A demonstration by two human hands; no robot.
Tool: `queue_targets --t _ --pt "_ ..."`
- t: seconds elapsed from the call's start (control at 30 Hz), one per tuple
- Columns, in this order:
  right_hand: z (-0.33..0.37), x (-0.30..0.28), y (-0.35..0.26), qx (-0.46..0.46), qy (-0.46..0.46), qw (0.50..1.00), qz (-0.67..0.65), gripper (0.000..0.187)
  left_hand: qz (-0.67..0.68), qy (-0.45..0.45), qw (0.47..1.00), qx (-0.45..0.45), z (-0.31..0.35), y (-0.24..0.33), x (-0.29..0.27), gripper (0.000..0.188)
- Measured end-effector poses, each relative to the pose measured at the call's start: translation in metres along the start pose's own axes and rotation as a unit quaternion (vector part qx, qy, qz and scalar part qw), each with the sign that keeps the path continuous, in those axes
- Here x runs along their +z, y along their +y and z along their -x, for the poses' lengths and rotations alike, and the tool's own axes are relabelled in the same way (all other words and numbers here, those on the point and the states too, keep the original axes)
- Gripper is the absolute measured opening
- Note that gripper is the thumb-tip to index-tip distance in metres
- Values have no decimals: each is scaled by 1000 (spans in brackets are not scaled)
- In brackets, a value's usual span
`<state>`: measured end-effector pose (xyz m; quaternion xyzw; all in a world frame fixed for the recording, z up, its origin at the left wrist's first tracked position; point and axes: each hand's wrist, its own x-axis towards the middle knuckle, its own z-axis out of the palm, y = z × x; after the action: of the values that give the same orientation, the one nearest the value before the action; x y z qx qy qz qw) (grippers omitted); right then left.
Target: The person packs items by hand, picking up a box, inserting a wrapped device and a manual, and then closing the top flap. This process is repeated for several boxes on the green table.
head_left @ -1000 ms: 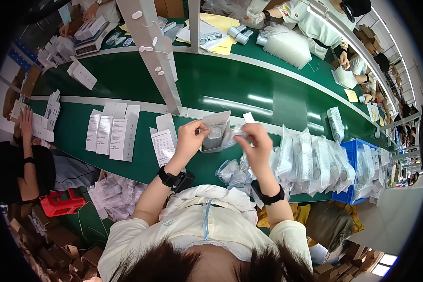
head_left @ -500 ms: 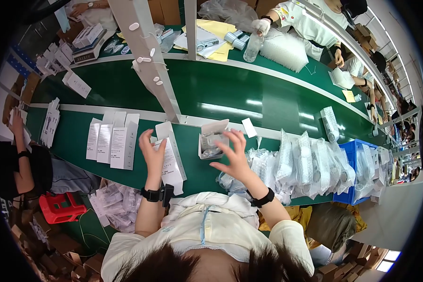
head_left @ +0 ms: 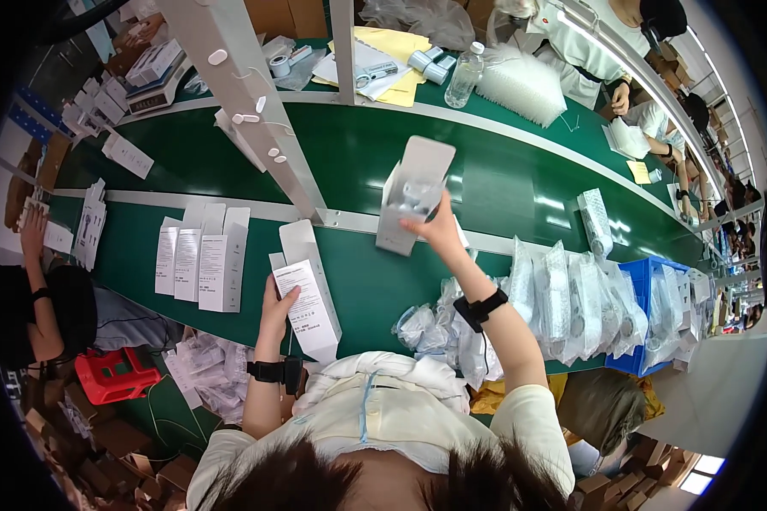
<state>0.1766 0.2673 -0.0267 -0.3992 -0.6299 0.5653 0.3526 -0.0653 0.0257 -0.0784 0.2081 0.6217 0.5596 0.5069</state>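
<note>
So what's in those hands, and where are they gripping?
The right hand holds a white box by its lower right side; the left hand grips a second box by its left edge.

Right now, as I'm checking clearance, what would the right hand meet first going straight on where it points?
Past the white box in the right hand, probably the pale far rail beyond the green strip, though depth is unclear.

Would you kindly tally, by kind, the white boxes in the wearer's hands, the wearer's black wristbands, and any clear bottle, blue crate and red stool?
White boxes: 2
Black wristbands: 2
Clear bottle: 1
Blue crate: 1
Red stool: 1
Total: 7
</note>
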Motion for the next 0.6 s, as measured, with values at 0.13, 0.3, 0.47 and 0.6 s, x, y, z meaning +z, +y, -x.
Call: queue_targets --t 0.13,0.3,0.47,0.6 --pt "-68 -13 9 -66 108 992 9 87 -117 -76 985 102 26 52 24 72" --pt "-85 -32 40 -90 193 956 203 98 -91 -145 964 203 20 86 53 72" --pt "7 -18 -42 -209 -18 964 165 111 116 -152 979 74 9 118 106 68" --pt "84 -13 -76 -366 -145 895 211 110 223 -194 950 -99 1 110 123 58"
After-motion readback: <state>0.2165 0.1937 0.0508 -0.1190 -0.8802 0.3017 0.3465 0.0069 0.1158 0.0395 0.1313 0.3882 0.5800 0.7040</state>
